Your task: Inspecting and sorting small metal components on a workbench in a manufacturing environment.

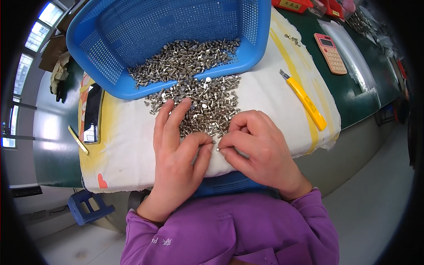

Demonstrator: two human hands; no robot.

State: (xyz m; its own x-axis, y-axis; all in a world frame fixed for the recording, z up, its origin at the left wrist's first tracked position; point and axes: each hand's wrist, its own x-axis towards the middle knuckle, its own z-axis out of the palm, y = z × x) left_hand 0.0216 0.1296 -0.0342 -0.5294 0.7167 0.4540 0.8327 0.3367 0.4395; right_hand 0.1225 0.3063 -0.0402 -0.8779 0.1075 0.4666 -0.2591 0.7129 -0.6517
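A heap of small silver screws (210, 106) spills over the near rim of a tilted blue plastic basket (172, 17) onto a white cloth (128, 132). At the near edge of this heap my left hand (176, 154) pinches a tiny metal piece that looks like a screw (213, 142) between thumb and forefinger, its other fingers stretched out over the pile. Close beside it, my right hand (260, 150) has its thumb and forefinger closed on another screw (218, 149), whose shiny head shows at the fingertips. Its remaining fingers are curled.
On the right lie a yellow utility knife (304, 100), a few loose screws (292, 40), a pink calculator (330, 54) and clear plastic bags (351, 57). A dark phone (93, 114) and a thin yellow strip (78, 140) are at left. Red bins (293, 5) stand far right.
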